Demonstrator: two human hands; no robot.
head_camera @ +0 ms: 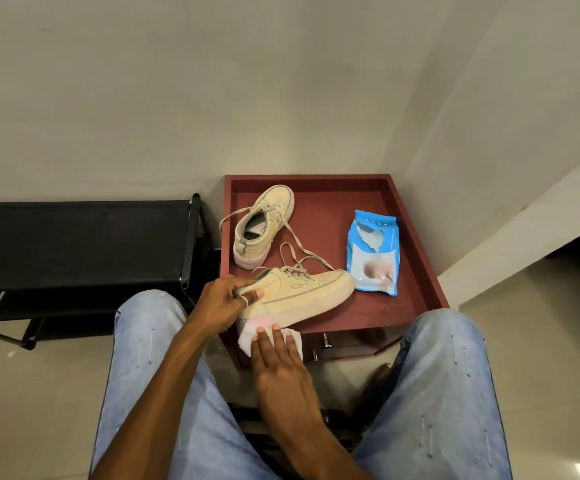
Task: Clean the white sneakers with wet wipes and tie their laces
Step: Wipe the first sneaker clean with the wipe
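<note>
We log two cream-white sneakers, one wet wipe, one wipes pack.
Near sneaker (302, 296) sits tilted at the front edge of the red table (323, 209), toe pointing right, with the white wet wipe (267, 341) against its pink heel sole. Far sneaker (264, 226) stands upright behind it, toe pointing away. We see their laces (292, 251) loose and untied. Blue wipes pack (375, 254) lies flat to the right.

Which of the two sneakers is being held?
The nearer sneaker, toe pointing right: the left hand holds its heel. The farther sneaker sits untouched.
</note>
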